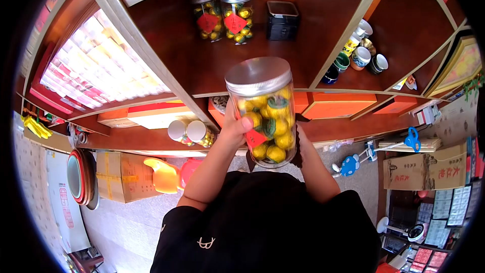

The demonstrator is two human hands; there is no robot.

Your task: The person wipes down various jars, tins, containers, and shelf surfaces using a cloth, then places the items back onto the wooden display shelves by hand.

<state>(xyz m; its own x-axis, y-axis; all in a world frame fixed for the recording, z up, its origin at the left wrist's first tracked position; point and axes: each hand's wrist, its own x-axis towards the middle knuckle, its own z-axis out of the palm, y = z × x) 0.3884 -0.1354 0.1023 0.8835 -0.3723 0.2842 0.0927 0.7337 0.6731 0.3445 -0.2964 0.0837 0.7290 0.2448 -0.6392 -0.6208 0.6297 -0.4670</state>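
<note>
A clear jar with a silver screw lid is held up in front of my chest, tilted slightly. Yellow-wrapped balls, some with green, and a red label show through its wall. My left hand is closed around the jar's left side, thumb across the front. My right hand is at the jar's right side, its fingers mostly hidden behind it. Something dark, perhaps a cloth, shows beside that hand and below the jar. Two similar jars stand on the shelf ahead, beside a black canister.
Two more silver-lidded jars stand on the lower ledge at left. Several small cups fill part of the right compartment. On the floor are a cardboard box with an orange plastic seat and a blue-handled child's scooter.
</note>
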